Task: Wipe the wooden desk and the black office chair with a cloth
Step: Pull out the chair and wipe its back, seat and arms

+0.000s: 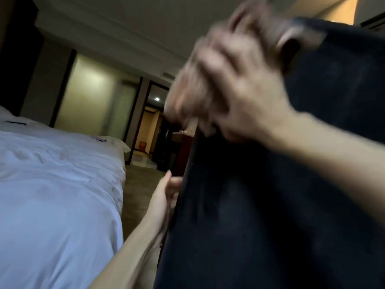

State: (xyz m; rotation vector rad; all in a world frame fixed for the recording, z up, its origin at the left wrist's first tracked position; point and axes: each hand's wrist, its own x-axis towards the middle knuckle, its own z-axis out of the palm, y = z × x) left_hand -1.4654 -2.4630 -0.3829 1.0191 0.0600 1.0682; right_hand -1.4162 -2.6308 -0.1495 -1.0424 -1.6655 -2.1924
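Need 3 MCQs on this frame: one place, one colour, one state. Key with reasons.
1. In the picture, the bed lies on which side of the black office chair?
A) left B) right C) above it
2. Bed colour?
A) red B) white C) green
3. The left hand is:
A) flat on the bed B) holding a cup C) gripping the chair's edge

Key:
1 A, the bed fills the left side and the chair the right.
2 B, its cover looks white.
3 C, the fingers curl round the chair back's side edge.
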